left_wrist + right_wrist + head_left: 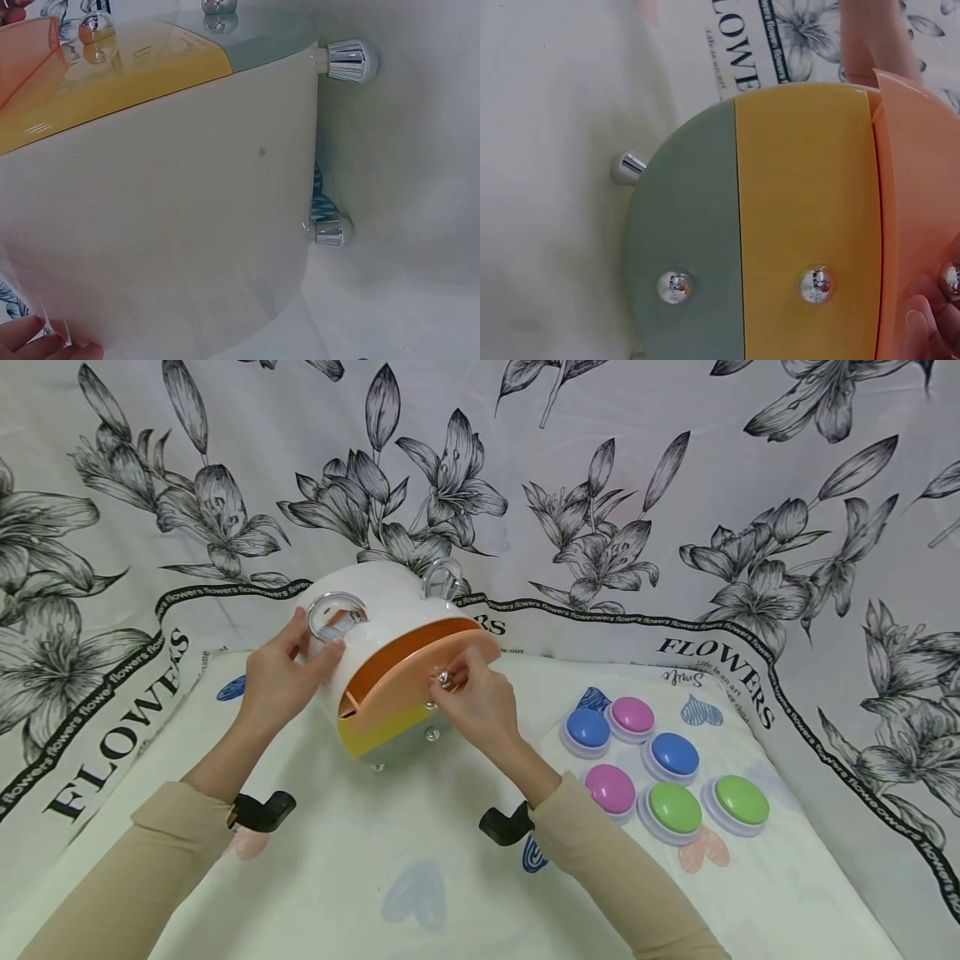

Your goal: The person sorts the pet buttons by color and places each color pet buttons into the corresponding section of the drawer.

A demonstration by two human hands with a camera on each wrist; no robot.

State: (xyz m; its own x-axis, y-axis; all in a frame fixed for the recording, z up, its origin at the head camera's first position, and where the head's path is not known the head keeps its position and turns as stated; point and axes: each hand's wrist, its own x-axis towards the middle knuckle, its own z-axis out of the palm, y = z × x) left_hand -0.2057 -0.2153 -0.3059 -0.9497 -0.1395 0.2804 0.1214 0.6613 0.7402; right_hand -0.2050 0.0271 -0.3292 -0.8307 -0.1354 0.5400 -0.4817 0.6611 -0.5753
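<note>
Orange drawer out, box braced by one hand

The white box (pixel 390 583) stands at the back of the tabletop (pixel 322 893), left of six round buttons (pixel 675 753) that lie well apart from it. Its orange drawer (pixel 405 683) stands partly out, with a gap between front and shell; what lies inside, if anything, cannot be told. The yellow drawer (pixel 810 210) and grey drawer (pixel 690 225) below look closed.

The right hand (pixel 480 703) pinches the orange drawer's knob (pixel 443 677) between thumb and fingers, leaving little space. The left hand (pixel 281 675) is part-closed about the box's side, thumb by a chrome fitting (pixel 337 615), fingertips at the shell's edge.

The likeliest trouble is the box tipping or sliding: a hard pull on the knob would drag it if the left hand gave way on that smooth, curved shell. The feet (pixel 349 60) look small, and whether all rest firmly cannot be told. Drawn too far, the drawer could drop out; drawn askew, it might jam. The knob is small and shiny, so a loose pinch could slip off.
</note>
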